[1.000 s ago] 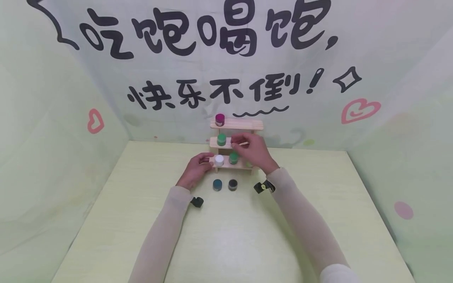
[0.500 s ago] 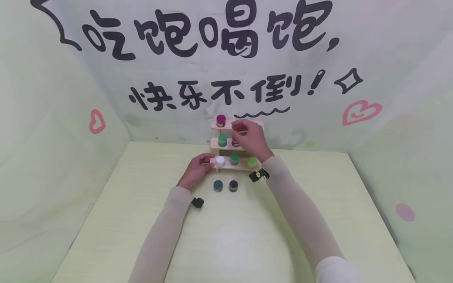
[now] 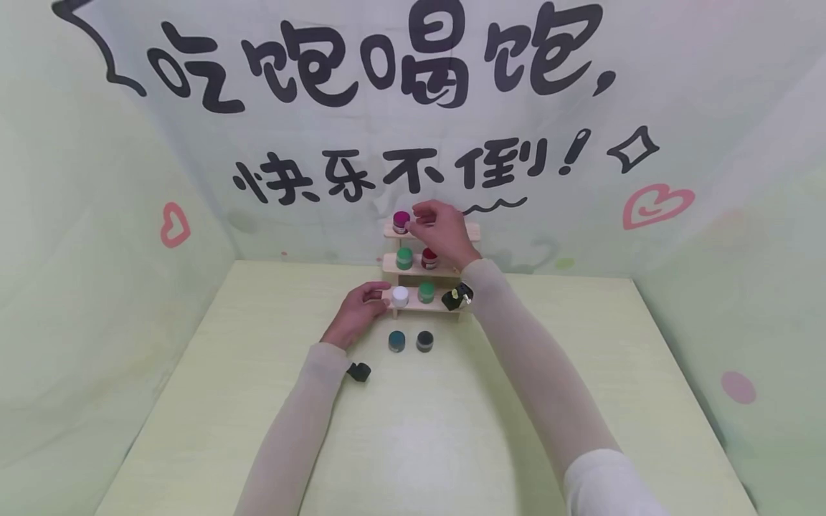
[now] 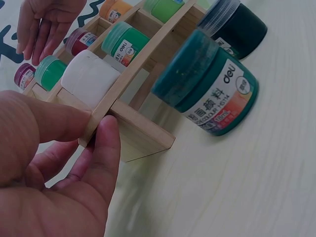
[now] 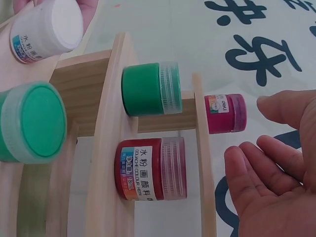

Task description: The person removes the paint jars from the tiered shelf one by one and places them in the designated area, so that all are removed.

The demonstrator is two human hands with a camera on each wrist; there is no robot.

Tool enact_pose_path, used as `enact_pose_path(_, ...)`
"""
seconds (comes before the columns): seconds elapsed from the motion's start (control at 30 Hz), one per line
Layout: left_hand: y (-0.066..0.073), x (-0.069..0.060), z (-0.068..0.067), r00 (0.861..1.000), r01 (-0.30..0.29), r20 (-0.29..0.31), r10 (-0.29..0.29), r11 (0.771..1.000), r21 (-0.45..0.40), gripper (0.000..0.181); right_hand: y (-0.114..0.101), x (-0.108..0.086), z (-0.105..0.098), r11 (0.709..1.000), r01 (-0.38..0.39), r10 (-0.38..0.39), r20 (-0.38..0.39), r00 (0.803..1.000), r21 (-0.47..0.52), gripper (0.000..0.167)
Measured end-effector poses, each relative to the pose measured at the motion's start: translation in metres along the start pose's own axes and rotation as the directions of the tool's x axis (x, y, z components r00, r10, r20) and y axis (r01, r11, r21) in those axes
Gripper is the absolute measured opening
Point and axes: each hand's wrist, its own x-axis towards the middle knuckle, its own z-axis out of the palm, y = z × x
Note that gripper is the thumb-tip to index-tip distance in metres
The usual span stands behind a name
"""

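Note:
A three-tier wooden rack [image 3: 434, 308] carries small paint jars. My left hand [image 3: 355, 312] pinches the left end of its lowest shelf between thumb and finger, beside the white jar [image 4: 89, 79]. Up at the top shelf, my right hand [image 3: 444, 233] has its fingers relaxed and holds nothing. In the right wrist view a gap separates it from the magenta jar [image 5: 226, 113]. The middle shelf bears a green jar [image 5: 150, 89], a red jar [image 5: 150, 169] and an orange jar [image 4: 114, 10]. Another green jar [image 3: 426, 292] and a light green jar [image 4: 163, 9] share the lowest shelf.
On the table [image 3: 413, 430] before the rack stand a teal jar [image 3: 396, 341] and a dark jar [image 3: 424, 341]. A printed cloth [image 3: 310, 129] hangs close behind the rack, with more cloth on both sides.
My right hand has risen from the middle shelf to the top one, leaving the red jar in plain sight. Its wrist camera now covers the light green jar. The left hand stays put.

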Motion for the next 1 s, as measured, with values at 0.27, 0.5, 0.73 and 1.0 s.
enact_pose_path(0.27,-0.002,0.0,0.0,1.0,-0.004,0.0,0.004,1.0,0.004,0.041,0.004,0.016,0.009,0.998,-0.012,0.015,0.053,0.999,-0.058,0.051)
enact_pose_path(0.5,-0.002,-0.002,0.0,1.0,-0.005,-0.002,0.005,1.0,-0.023,0.04,0.003,0.017,0.015,0.996,0.026,-0.019,0.084,0.996,-0.085,0.051)
enact_pose_path(0.73,0.0,-0.004,0.001,1.0,-0.005,-0.014,0.005,0.999,-0.033,0.042,0.001,0.008,0.016,1.0,0.014,-0.012,0.076,0.997,-0.016,0.05)
enact_pose_path(1.0,-0.004,-0.001,-0.001,1.0,-0.005,-0.006,0.005,1.0,-0.009,0.041,0.001,-0.013,0.012,0.999,0.013,-0.014,0.048,0.999,0.031,0.047)
